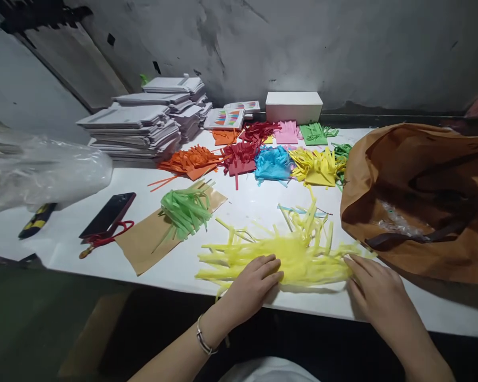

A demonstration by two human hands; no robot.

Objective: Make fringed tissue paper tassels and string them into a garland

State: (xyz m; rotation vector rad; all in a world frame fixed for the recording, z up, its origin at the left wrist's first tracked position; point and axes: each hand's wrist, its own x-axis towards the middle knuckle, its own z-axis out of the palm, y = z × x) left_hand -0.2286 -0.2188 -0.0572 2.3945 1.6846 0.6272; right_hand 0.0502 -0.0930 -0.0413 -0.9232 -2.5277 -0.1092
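Note:
A yellow tissue-paper fringe [290, 254] lies spread near the table's front edge, its cut strips pointing left and up. My left hand [258, 278] rests on its lower middle, with the fingers laid over the paper. At the right end, my right hand [368, 281] has its thumb and fingers closed on the paper's edge. Up and to the left, a bunched green tissue fringe [186, 210] sits on a brown paper sheet [143, 252]. A thin blue strip [318, 213] lies just behind the yellow paper.
Folded fringe bundles in orange [193, 162], red [241, 159], blue [273, 163] and yellow [321, 167] line the back. Stacked white packets [133, 124], a white box [293, 107], a phone [108, 215], a cutter knife [37, 220], plastic wrap [71, 167] and a brown bag [366, 175] surround them.

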